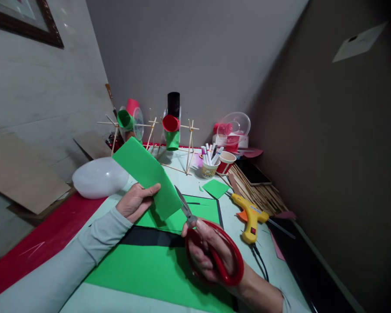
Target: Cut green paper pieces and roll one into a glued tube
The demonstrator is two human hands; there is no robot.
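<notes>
Right hand [211,252] grips the red scissors [215,248], blades parted at the lower edge of the green sheet [146,174] that my left hand [137,202] pinches just beside it. I judge the cut barely begun. Beyond the hands, a cup [210,167] holds markers; farther off, clear tubs [236,126] hold something red.
</notes>
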